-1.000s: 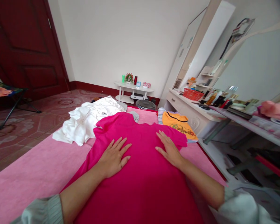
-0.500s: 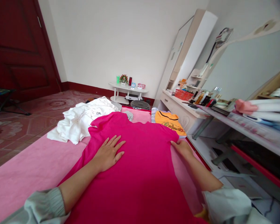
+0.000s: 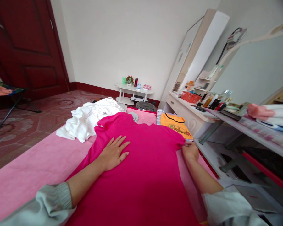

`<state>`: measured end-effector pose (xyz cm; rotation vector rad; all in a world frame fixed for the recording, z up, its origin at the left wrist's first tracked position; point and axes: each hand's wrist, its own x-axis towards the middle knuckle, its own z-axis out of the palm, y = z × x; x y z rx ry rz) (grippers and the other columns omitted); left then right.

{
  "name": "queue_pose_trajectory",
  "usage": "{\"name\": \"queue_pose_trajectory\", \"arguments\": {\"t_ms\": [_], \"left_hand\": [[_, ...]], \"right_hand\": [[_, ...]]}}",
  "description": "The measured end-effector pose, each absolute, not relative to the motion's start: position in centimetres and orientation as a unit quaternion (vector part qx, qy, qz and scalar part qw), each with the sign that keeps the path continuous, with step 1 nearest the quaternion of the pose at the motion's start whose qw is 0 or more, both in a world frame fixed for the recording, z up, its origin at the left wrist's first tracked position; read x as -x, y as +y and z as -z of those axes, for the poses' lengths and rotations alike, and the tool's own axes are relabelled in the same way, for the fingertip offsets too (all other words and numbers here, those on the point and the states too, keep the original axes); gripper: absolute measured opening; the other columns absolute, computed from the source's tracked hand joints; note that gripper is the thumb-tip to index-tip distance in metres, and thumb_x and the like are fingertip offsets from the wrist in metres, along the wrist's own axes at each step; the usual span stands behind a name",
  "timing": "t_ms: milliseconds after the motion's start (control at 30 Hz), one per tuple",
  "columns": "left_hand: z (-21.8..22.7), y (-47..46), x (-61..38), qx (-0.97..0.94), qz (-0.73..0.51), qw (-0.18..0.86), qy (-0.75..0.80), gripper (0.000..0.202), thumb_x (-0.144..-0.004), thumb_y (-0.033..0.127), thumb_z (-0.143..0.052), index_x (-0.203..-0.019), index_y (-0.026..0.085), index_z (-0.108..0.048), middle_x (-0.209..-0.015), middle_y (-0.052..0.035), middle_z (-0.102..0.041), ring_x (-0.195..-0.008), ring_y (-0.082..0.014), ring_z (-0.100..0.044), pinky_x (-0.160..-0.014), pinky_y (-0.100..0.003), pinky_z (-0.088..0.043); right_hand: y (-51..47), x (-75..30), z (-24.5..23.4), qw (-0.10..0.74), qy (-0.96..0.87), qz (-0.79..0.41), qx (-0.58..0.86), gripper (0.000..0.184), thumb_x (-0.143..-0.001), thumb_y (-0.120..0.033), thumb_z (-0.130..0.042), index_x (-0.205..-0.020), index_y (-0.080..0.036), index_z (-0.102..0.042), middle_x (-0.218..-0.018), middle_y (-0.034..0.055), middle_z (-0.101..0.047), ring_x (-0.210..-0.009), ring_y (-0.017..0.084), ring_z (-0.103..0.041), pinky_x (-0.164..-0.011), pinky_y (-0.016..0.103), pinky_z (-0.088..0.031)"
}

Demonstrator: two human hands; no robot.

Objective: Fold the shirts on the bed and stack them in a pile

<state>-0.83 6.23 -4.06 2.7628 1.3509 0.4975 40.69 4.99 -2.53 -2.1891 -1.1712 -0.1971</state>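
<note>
Two hands on a magenta shirt spread over a pink cover

The left hand [image 3: 114, 153] lies open, palm flat on the magenta shirt [image 3: 143, 179]. The right hand [image 3: 190, 151] is curled at the shirt's sleeve edge and seems to pinch it, though its fingertips are hard to see. White clothes [image 3: 89, 121] lie beyond the left hand, an orange garment [image 3: 176, 125] just beyond the right.

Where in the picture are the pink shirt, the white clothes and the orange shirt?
pink shirt [image 3: 148, 169], head view, flat middle of the cloth.
white clothes [image 3: 89, 121], head view, middle of the crumpled heap.
orange shirt [image 3: 173, 121], head view, front above the print.
</note>
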Motion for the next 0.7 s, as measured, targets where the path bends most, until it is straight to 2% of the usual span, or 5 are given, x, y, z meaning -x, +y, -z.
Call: {"name": "queue_pose_trajectory", "arguments": {"t_ms": [200, 333, 467, 600, 700], "left_hand": [[3.7, 6.0, 0.8, -0.885, -0.162, 0.020, 0.435, 0.052, -0.093, 0.052, -0.031, -0.140, 0.030, -0.039, -0.150, -0.0053, -0.030, -0.139, -0.0269, -0.021, -0.112, -0.049, -0.015], [3.6, 6.0, 0.9, -0.885, -0.161, 0.028, 0.436, 0.053, -0.093, 0.053, -0.031, -0.140, 0.030, -0.039, -0.151, -0.0050, -0.030, -0.139, -0.0263, -0.022, -0.112, -0.048, -0.015], [3.7, 6.5, 1.4, -0.870, -0.194, 0.053, 0.451, 0.055, -0.089, 0.052, -0.042, -0.137, 0.025, -0.045, -0.148, -0.0063, -0.036, -0.135, -0.0253, -0.031, -0.112, -0.043, -0.022], [3.0, 8.4, 2.6, -0.831, -0.254, 0.084, 0.488, 0.039, -0.089, 0.037, -0.044, -0.120, 0.019, -0.060, -0.125, -0.0057, -0.061, -0.115, -0.0189, -0.055, -0.101, -0.029, -0.040], [1.5, 10.8, 4.0, -0.796, -0.279, 0.060, 0.533, 0.034, -0.090, 0.030, -0.039, -0.111, 0.018, -0.063, -0.110, -0.0062, -0.067, -0.101, -0.0199, -0.062, -0.092, -0.030, -0.046]], "right_hand": [[3.1, -34.4, 1.6, 0.351, -0.599, 0.064, 0.717, 0.027, -0.075, -0.025, -0.047, -0.097, -0.019, -0.062, -0.105, 0.0091, -0.064, -0.098, 0.022, -0.059, -0.086, 0.034, -0.046], [2.1, -28.1, 2.0, 0.248, -0.763, -0.009, 0.597, 0.052, -0.084, -0.047, -0.050, -0.128, -0.020, -0.051, -0.140, 0.0109, -0.044, -0.131, 0.026, -0.037, -0.107, 0.046, -0.028], [1.3, -26.1, 2.9, 0.139, -0.785, -0.044, 0.602, 0.055, -0.089, -0.055, -0.039, -0.138, -0.030, -0.040, -0.150, 0.0043, -0.031, -0.139, 0.026, -0.021, -0.110, 0.055, -0.015], [1.3, -26.6, 3.2, 0.138, -0.782, -0.044, 0.606, 0.052, -0.091, -0.052, -0.038, -0.138, -0.029, -0.041, -0.150, 0.0039, -0.031, -0.139, 0.024, -0.022, -0.111, 0.052, -0.017], [1.5, -26.7, 3.2, 0.147, -0.780, -0.041, 0.607, 0.051, -0.091, -0.050, -0.039, -0.137, -0.029, -0.043, -0.149, 0.0040, -0.032, -0.139, 0.024, -0.023, -0.111, 0.052, -0.018]]}}
